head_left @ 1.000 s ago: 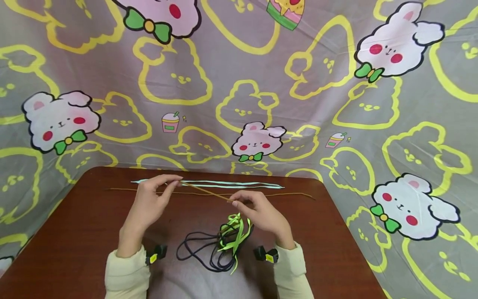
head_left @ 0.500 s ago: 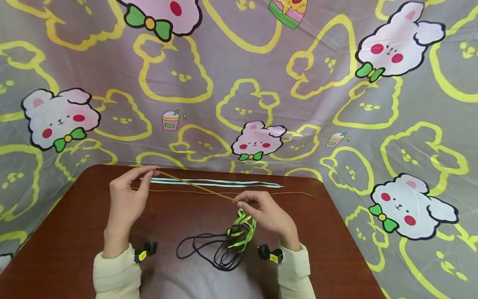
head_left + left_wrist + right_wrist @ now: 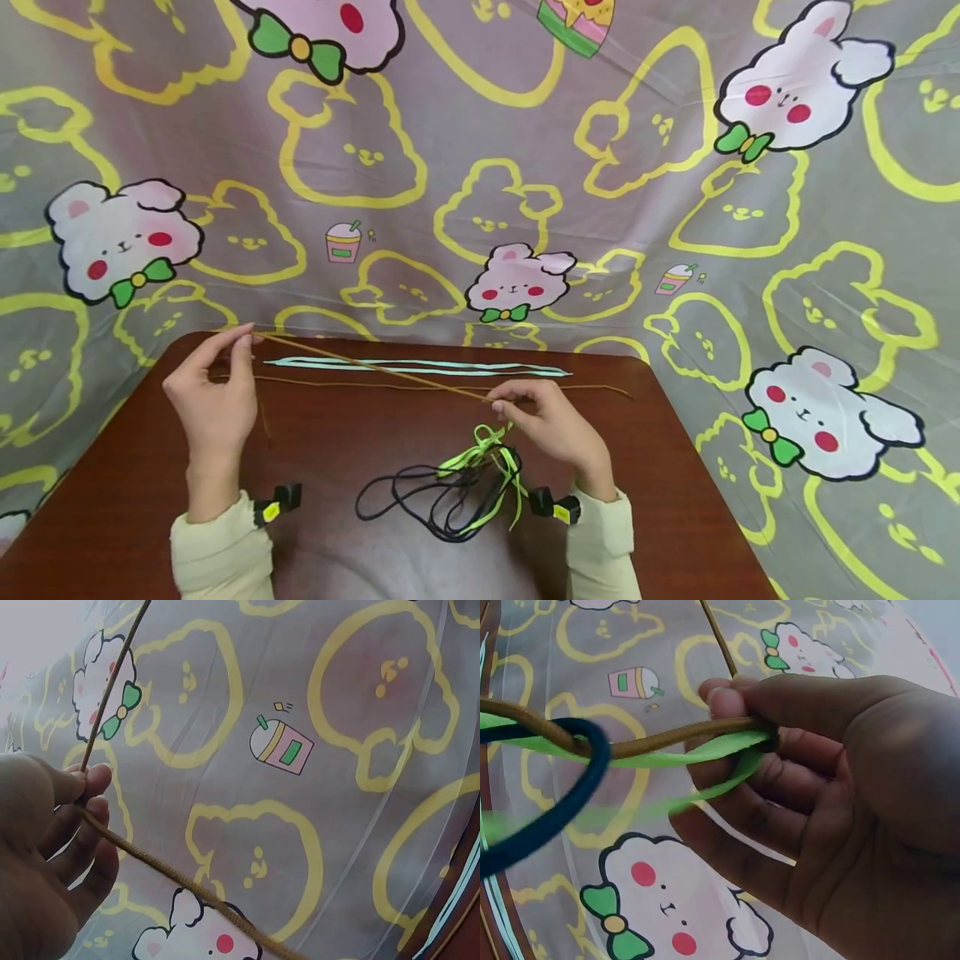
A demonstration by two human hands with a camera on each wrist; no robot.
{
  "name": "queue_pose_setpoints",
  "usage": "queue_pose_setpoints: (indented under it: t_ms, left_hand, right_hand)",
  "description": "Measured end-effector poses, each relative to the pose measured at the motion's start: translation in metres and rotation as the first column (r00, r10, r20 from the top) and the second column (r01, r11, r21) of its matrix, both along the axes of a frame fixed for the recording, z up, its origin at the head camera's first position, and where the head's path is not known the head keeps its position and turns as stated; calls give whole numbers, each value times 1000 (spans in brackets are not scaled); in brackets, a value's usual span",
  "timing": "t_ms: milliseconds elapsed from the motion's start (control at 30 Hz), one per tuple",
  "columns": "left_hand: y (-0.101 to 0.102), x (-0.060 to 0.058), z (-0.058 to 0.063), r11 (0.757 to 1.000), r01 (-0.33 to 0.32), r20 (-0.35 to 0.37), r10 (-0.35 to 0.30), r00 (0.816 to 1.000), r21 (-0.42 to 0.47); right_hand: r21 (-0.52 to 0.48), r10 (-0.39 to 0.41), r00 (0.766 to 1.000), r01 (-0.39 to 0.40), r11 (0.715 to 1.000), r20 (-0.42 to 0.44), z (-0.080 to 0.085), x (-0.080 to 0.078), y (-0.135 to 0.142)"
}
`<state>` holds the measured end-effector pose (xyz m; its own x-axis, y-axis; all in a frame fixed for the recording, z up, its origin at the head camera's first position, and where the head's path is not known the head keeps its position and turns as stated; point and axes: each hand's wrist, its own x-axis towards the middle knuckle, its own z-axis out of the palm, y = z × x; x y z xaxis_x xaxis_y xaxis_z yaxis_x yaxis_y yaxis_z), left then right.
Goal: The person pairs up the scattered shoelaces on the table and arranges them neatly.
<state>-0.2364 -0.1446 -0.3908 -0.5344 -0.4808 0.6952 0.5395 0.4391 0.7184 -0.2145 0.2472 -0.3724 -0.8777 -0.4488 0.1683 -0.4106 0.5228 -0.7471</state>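
A thin brown cord (image 3: 375,367) is stretched at a slant between the two hands, above the table. My left hand (image 3: 213,396) pinches it between thumb and fingertips, and a short loose end dangles below. With thumb and index finger my right hand (image 3: 555,427) pinches the other part of the cord. A bright green lace (image 3: 667,758) also runs into the fingers of that hand in the right wrist view. Beneath it, the green lace is tangled with a dark blue cord (image 3: 405,493), whose loops lie on the table. The brown cord crosses the dark loop (image 3: 598,761).
Toward the back of the brown table (image 3: 697,500) lies a pale mint lace (image 3: 450,367), doubled lengthwise. In front of it a second brown cord (image 3: 600,387) is laid out straight. A patterned cloth (image 3: 420,125) encloses the back and sides.
My left hand has moved left and slightly up, lengthening the stretch of brown cord. My right hand has shifted a little right, and the green lace has moved with it.
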Motion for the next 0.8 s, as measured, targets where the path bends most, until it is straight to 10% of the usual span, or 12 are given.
queue_pose_setpoints:
  t_ms: [500, 800]
  left_hand:
    - [-15, 3, 2, 992, -86, -38, 89, 995, 88]
    - [-21, 5, -4, 988, -138, 63, 134, 989, 75]
  right_hand:
    - [13, -73, 991, 75, 997, -109, 1, -2, 20]
    - [-47, -156, 976, 150, 987, -149, 1, -1, 35]
